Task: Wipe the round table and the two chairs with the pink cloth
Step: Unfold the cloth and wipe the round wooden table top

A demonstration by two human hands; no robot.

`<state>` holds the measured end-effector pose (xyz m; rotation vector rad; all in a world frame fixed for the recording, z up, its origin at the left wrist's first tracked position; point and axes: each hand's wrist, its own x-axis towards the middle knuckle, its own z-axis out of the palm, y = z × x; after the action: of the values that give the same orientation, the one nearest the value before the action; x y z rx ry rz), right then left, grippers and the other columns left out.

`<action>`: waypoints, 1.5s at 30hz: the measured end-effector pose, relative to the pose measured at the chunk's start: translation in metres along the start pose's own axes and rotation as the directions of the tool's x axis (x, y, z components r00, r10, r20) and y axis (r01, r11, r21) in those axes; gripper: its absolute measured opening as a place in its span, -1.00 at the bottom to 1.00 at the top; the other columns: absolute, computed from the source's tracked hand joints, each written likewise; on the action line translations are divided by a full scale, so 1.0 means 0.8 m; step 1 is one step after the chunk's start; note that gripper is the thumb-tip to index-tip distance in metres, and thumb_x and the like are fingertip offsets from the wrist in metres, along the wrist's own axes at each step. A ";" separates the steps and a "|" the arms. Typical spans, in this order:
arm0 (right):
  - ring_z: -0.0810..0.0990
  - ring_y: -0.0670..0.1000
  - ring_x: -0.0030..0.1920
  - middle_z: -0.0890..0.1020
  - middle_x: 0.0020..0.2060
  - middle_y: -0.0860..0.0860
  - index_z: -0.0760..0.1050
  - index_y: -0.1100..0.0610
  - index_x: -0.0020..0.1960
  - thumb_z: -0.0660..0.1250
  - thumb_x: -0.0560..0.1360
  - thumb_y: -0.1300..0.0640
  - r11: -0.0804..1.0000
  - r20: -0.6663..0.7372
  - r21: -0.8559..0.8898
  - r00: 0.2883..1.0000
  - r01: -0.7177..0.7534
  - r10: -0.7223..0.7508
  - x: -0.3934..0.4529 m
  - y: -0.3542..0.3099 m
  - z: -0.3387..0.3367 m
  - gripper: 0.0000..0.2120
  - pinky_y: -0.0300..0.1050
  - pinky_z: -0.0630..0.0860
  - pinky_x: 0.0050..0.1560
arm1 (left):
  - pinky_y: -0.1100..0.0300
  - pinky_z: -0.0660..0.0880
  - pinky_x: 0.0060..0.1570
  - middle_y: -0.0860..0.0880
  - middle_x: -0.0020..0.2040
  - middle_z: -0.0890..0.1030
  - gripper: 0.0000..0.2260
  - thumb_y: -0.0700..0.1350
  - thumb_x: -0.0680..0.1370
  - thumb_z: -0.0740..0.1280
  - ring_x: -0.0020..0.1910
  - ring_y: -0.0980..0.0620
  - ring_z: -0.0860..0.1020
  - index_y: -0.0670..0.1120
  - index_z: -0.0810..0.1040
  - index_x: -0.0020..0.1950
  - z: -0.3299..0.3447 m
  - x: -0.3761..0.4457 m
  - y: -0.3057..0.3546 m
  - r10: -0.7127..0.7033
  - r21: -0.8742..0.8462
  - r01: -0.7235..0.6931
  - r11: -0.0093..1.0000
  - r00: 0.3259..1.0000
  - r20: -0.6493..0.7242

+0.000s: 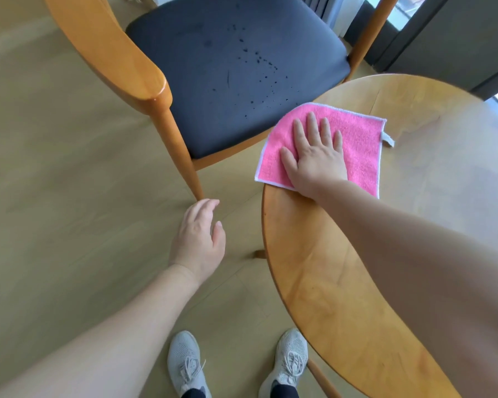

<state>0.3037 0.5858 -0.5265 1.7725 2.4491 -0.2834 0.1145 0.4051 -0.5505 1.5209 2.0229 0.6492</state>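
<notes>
The table-wiping step looks to be in hand: the right hand (pixel 314 156) lies flat, fingers spread wide, pressing the pink cloth (pixel 357 150) onto the round table (pixel 342 282) at its ten o'clock edge, with one corner of the cloth hanging just over the rim. The left hand (pixel 197 242) hovers free above the floor (pixel 55 196), fingers relaxed, holding nothing. The chair (pixel 230 70) at eleven o'clock shows dark specks on its seat. Next, probably sweeping strokes across the tabletop, then the chair.
</notes>
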 end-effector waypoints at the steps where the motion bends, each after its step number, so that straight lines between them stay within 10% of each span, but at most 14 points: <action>1: -0.20 0.15 0.55 -0.13 0.57 0.06 -0.12 0.02 0.58 -0.19 0.55 -0.26 1.000 -0.006 -0.002 1.000 -0.004 0.004 0.001 -0.002 0.001 -0.32 0.15 -0.26 0.50 | 0.22 0.25 0.26 -0.09 0.33 0.44 -0.65 -0.22 0.56 0.22 0.34 -0.03 0.36 -0.16 0.42 0.36 0.001 -0.002 -0.003 -0.009 0.004 0.009 1.000 1.000 0.002; 45: -0.18 0.04 0.55 -0.10 0.55 -0.09 -0.08 -0.07 0.57 -0.13 0.56 -0.32 0.998 0.153 0.006 0.986 0.065 -0.066 -0.315 0.074 0.034 -0.35 0.11 -0.22 0.52 | 0.16 0.25 0.28 -0.11 0.34 0.42 -0.66 -0.19 0.58 0.19 0.34 -0.05 0.35 -0.16 0.41 0.36 0.011 -0.048 0.098 0.174 0.033 -0.180 0.983 0.977 0.125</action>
<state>0.4389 0.3636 -0.5097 1.6077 2.4021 -0.4101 0.1852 0.3888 -0.5017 1.7383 1.8372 0.5681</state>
